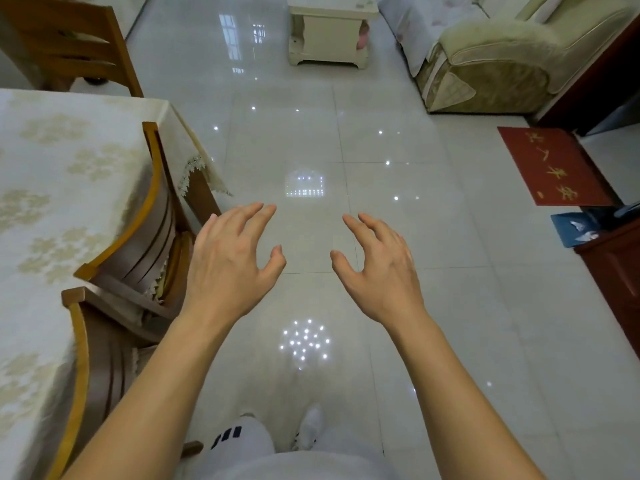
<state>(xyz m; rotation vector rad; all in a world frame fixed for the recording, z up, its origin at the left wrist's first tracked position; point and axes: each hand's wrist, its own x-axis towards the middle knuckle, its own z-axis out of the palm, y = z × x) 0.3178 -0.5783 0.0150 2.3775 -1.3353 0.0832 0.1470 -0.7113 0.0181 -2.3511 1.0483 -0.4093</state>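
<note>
Glossy pale floor tiles (pixel 450 323) spread right of the tabletop (pixel 34 306), which wears a cream cloth (pixel 194 150) patterned with floral sprigs. Well right of the tabletop sits a plush beige sofa (pixel 502 64). Against the tabletop's edge stands a wooden chair (pixel 145 230) with a curved slatted back. Just right of the tabletop, left hand (pixel 228 268) and right hand (pixel 384 275) hover apart, fingers spread, lightly bent, holding nothing.

Cream floral tablecloth (pixel 69 168), amber chairs (pixel 152 197), white floor (pixel 381 116), red mat (pixel 530 168), lettering (pixel 551 172) perhaps gold
</note>
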